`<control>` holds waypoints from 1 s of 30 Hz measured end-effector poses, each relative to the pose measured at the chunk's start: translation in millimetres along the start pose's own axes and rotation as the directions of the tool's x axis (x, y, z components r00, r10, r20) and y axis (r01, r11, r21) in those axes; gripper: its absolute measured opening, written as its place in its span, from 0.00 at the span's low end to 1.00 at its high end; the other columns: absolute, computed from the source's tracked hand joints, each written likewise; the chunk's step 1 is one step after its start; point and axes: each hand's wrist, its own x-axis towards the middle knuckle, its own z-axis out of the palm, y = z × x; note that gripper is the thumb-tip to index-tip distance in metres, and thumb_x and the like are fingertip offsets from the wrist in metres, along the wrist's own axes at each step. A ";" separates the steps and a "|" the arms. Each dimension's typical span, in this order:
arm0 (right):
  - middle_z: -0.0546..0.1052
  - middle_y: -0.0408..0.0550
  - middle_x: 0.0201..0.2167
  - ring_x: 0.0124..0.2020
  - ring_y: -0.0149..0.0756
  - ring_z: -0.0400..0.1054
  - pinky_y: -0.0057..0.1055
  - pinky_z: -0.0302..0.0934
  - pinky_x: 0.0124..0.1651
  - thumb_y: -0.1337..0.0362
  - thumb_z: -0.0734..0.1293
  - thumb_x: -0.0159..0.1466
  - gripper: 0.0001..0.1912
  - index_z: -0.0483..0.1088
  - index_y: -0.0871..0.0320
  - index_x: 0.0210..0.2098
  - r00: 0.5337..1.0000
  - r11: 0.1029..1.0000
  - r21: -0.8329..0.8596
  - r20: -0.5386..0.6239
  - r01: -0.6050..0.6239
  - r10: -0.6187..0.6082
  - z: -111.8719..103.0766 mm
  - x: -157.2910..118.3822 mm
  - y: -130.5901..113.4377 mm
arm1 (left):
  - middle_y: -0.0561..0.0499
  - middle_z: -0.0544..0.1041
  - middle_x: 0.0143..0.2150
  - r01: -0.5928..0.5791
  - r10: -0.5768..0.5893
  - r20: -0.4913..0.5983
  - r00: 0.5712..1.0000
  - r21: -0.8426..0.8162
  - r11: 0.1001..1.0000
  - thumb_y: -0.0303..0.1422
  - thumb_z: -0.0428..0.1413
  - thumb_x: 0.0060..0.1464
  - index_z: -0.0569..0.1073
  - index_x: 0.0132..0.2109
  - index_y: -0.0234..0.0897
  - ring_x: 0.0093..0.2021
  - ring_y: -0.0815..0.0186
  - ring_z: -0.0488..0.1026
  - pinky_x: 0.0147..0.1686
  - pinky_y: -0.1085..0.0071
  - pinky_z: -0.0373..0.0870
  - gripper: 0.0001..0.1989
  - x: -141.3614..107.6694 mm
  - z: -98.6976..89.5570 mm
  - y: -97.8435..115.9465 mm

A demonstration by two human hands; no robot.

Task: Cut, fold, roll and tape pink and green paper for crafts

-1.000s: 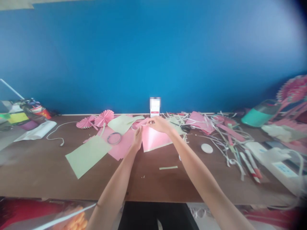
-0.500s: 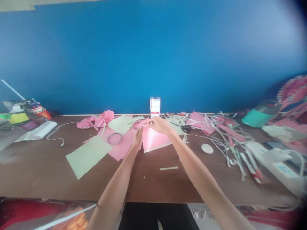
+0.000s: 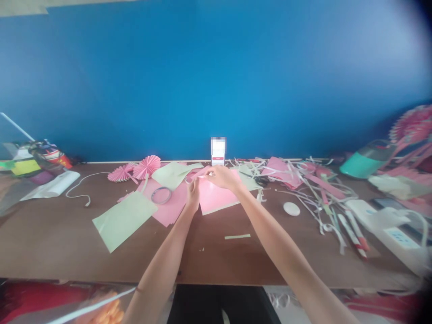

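Note:
My left hand (image 3: 193, 192) is closed on the upper left edge of a pink sheet of paper (image 3: 218, 198), which has a pale strip along its lower edge. Close beside it, my right hand (image 3: 222, 177) pinches at the same upper edge of the sheet, fingertips almost meeting the left ones. What exactly lies between the fingertips is too small to make out. Left of my hands, a roll of tape (image 3: 161, 195) lies on more pink paper (image 3: 172, 209). A pale green sheet (image 3: 124, 220) is further left.
A phone (image 3: 218, 150) stands against the blue wall. Pink paper rosettes (image 3: 147, 167) lie back left. Paper strips (image 3: 315, 202), a white disc (image 3: 291, 209), pens (image 3: 353, 236) and a power strip (image 3: 388, 234) spread to the right. A narrow green strip (image 3: 237, 236) lies in front.
Both hands stay at the sheet's upper edge with only slight finger movement. The sheet has shifted very slightly and its bright glare has faded.

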 end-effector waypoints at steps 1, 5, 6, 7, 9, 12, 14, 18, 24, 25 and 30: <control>0.81 0.46 0.39 0.37 0.36 0.74 0.27 0.62 0.36 0.61 0.62 0.67 0.13 0.78 0.51 0.42 1.000 1.000 0.008 -0.004 0.007 -0.007 -0.3 0.0 0.7 | 0.51 0.73 0.30 0.002 -0.002 -0.002 1.000 0.006 1.000 0.52 0.48 0.60 0.77 0.47 0.37 0.28 0.66 0.66 0.28 0.70 0.62 0.25 0.1 -0.1 -0.4; 0.81 0.46 0.42 0.40 0.39 0.74 0.27 0.61 0.36 0.61 0.64 0.65 0.11 0.78 0.51 0.43 0.999 1.000 0.018 -0.036 -0.007 0.008 -5.1 -0.2 7.1 | 0.53 0.67 0.24 0.040 -0.040 -0.038 0.998 -0.010 0.999 0.53 0.49 0.59 0.77 0.43 0.37 0.24 0.68 0.62 0.25 0.71 0.59 0.24 0.6 -0.8 -4.2; 0.81 0.46 0.43 0.42 0.40 0.74 0.28 0.61 0.37 0.62 0.64 0.64 0.11 0.78 0.51 0.43 0.999 1.000 0.014 -0.041 -0.010 0.010 -7.3 -0.5 8.9 | 0.53 0.67 0.24 0.047 -0.048 -0.045 0.998 -0.020 0.999 0.52 0.49 0.59 0.76 0.41 0.37 0.24 0.68 0.62 0.25 0.71 0.59 0.24 0.8 -1.0 -5.2; 0.80 0.45 0.44 0.43 0.40 0.74 0.28 0.62 0.38 0.62 0.64 0.64 0.11 0.77 0.51 0.43 0.999 1.000 0.011 -0.042 -0.010 0.011 -9.8 -0.8 10.4 | 0.53 0.66 0.24 0.051 -0.052 -0.051 0.997 -0.024 0.998 0.52 0.50 0.59 0.76 0.40 0.37 0.24 0.68 0.62 0.25 0.71 0.59 0.23 0.9 -1.2 -6.0; 0.80 0.45 0.44 0.45 0.41 0.74 0.29 0.62 0.41 0.63 0.64 0.63 0.11 0.77 0.51 0.42 0.999 1.000 -0.003 -0.026 -0.028 0.028 -15.0 -1.9 12.6 | 0.54 0.64 0.23 0.058 -0.059 -0.066 0.996 -0.010 0.998 0.53 0.50 0.58 0.75 0.37 0.36 0.22 0.69 0.60 0.23 0.72 0.57 0.23 1.0 -1.4 -6.6; 0.80 0.46 0.43 0.46 0.43 0.74 0.31 0.62 0.43 0.63 0.65 0.63 0.11 0.77 0.51 0.42 0.996 0.994 -0.060 0.001 -0.088 0.088 -21.5 -3.9 14.7 | 0.54 0.64 0.22 0.062 -0.063 -0.059 0.996 -0.004 0.998 0.53 0.49 0.59 0.76 0.38 0.36 0.21 0.70 0.58 0.21 0.72 0.55 0.24 0.9 -1.2 -5.5; 0.80 0.48 0.43 0.45 0.43 0.74 0.31 0.62 0.45 0.64 0.66 0.63 0.11 0.78 0.51 0.42 0.994 0.990 -0.092 0.012 -0.111 0.113 -24.1 -4.9 16.6 | 0.53 0.66 0.23 0.062 -0.063 -0.032 0.997 -0.023 0.998 0.51 0.48 0.60 0.77 0.42 0.35 0.22 0.70 0.60 0.21 0.73 0.56 0.24 0.7 -0.9 -4.4; 0.80 0.49 0.43 0.45 0.43 0.73 0.31 0.62 0.45 0.64 0.66 0.62 0.10 0.78 0.52 0.41 0.991 0.986 -0.109 0.025 -0.129 0.132 -27.1 -6.0 23.8 | 0.51 0.72 0.28 0.084 -0.085 -0.020 0.996 -0.038 0.996 0.49 0.47 0.61 0.78 0.47 0.36 0.26 0.68 0.65 0.24 0.73 0.61 0.24 0.4 0.2 -3.8; 0.80 0.48 0.43 0.43 0.41 0.74 0.30 0.61 0.41 0.64 0.65 0.62 0.10 0.78 0.52 0.40 0.980 0.975 -0.124 0.056 -0.185 0.193 -31.4 -5.9 38.2 | 0.49 0.74 0.31 0.083 -0.084 -0.027 0.996 -0.046 0.995 0.48 0.48 0.61 0.77 0.50 0.35 0.31 0.64 0.70 0.30 0.70 0.66 0.24 0.8 1.3 -7.7; 0.80 0.48 0.43 0.43 0.41 0.74 0.30 0.61 0.40 0.64 0.65 0.61 0.10 0.78 0.52 0.39 0.978 0.972 -0.134 0.056 -0.191 0.200 -31.5 -5.5 40.9 | 0.49 0.73 0.30 0.084 -0.085 -0.032 0.996 -0.039 0.996 0.49 0.48 0.61 0.77 0.49 0.35 0.30 0.65 0.69 0.30 0.70 0.65 0.24 1.1 1.2 -9.0; 0.80 0.49 0.43 0.43 0.44 0.73 0.32 0.61 0.40 0.63 0.66 0.60 0.09 0.78 0.52 0.37 0.959 0.938 -0.208 -0.006 -0.278 0.283 -28.2 -2.5 54.7 | 0.56 0.55 0.20 0.102 -0.096 -0.118 0.988 0.049 0.994 0.53 0.49 0.59 0.76 0.37 0.36 0.21 0.69 0.53 0.22 0.70 0.55 0.24 3.9 0.4 -16.6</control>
